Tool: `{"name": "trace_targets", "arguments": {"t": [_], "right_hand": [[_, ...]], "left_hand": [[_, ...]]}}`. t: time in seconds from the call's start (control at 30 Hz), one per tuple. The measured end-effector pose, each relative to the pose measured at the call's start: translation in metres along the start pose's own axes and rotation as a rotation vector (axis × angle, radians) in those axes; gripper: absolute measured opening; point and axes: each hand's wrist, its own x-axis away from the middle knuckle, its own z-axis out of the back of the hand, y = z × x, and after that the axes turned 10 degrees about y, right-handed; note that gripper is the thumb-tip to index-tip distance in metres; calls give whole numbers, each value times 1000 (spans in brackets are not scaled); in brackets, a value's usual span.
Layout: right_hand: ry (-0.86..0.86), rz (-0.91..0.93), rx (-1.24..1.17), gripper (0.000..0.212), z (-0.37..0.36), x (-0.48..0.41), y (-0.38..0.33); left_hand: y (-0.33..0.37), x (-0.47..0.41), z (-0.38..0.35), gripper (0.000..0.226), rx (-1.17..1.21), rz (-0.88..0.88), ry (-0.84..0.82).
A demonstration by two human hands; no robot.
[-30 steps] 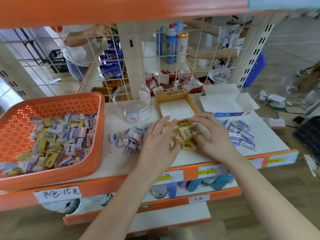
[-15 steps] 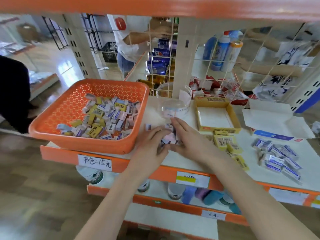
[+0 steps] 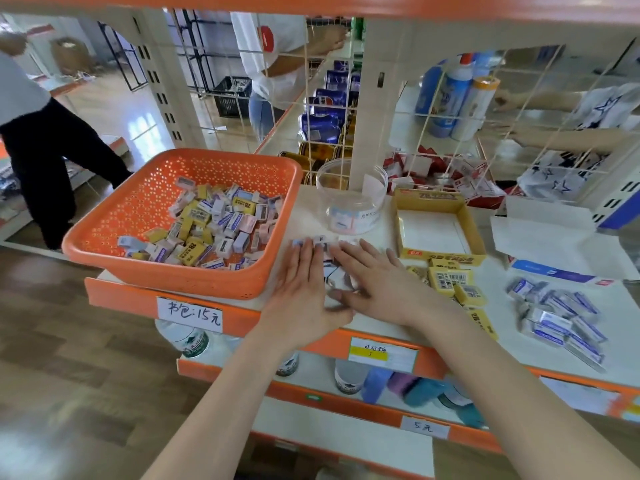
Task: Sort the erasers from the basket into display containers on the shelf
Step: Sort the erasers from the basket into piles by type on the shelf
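Head view: both hands are down on the shelf (image 3: 498, 299), just right of the orange basket (image 3: 104, 237). Left hand (image 3: 304, 289) and right hand (image 3: 384, 282) lie palm down, side by side, fingers straight. A small pile of white-and-purple erasers (image 3: 331, 270) sits between them and under the fingertips. Neither grip is closed: the fingers are flat and touch the pile, with nothing pinched or lifted as far as shows. The thumbs are blurred.

Step, as judged: herding one sorted kind into a tidy pile before it goes into a container. The likely target is the clear round tub (image 3: 353, 202) just behind the pile, which has a few pale erasers at its bottom. The next move calls for cupping both hands round the pile, scooping without scattering it, then lifting over the tub's rim.

The erasers are small rectangular blocks in printed paper sleeves. The basket holds a big mixed heap (image 3: 214, 223) of yellow, white, purple and pink. Yellow erasers (image 3: 450, 280) lie loose in front of the yellow cardboard box (image 3: 446, 259), which looks empty. Blue-and-white erasers (image 3: 561, 313) lie further right, near an open white box (image 3: 554, 237). Most of the sorting is not yet done.
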Motion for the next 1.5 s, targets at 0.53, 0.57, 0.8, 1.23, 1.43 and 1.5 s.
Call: {"name": "trace_targets", "arguments": {"t": [0.53, 0.57, 0.8, 1.23, 1.43, 1.5], "right_hand": [[64, 45, 150, 73, -18, -10, -16], [52, 52, 154, 74, -17, -9, -16], [226, 43, -154, 61, 37, 7, 4], [340, -238, -170, 60, 35, 102, 81], [404, -269, -229, 54, 18, 119, 82], [408, -273, -210, 57, 15, 120, 80]], "left_hand": [[-5, -16, 18, 93, 608, 211, -54], [-3, -15, 19, 93, 618, 210, -46], [-7, -11, 13, 83, 652, 135, 113], [99, -14, -18, 71, 415, -329, 28], [103, -17, -30, 63, 339, -355, 41], [103, -17, -31, 56, 347, -345, 69]]}}
